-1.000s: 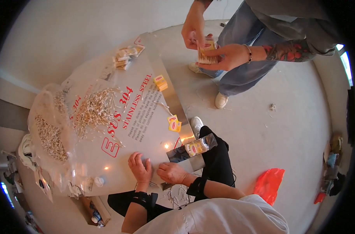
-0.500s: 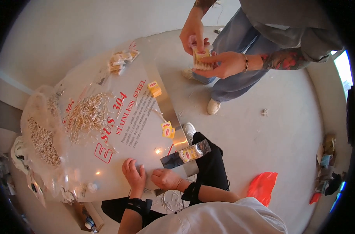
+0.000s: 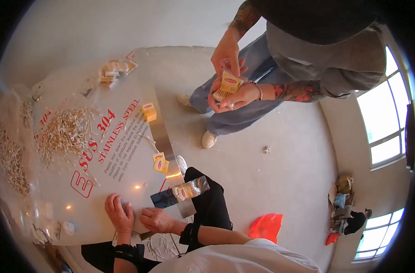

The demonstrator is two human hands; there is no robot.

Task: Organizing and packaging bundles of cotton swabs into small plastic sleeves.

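My left hand point(image 3: 120, 213) rests on the table sheet near its front edge, fingers a little bent, thumb apart, holding nothing. Just right of it, my right hand point(image 3: 157, 220) lies with its fingers curled in; anything inside them is hidden. Beyond my right hand, a clear-wrapped pack of cotton swabs point(image 3: 186, 191) lies on a dark strip point(image 3: 164, 199) at the table's right edge. Small yellow cards point(image 3: 160, 163) lie farther up that edge, with a yellow stack point(image 3: 148, 112) beyond. A heap of loose cotton swabs point(image 3: 66, 132) spreads across the left of the table.
Across from me, a standing person's hands point(image 3: 234, 93) hold another cotton swab pack point(image 3: 229, 85). A clear plastic bag point(image 3: 11, 159) of swabs lies at far left; several packs point(image 3: 114, 73) sit at the table's far end. A red bag point(image 3: 265, 227) is on the floor at right.
The view has swung right, so the table and my hands sit farther left in the picture. My hands keep their pose. The other person has tilted the pack between their hands.
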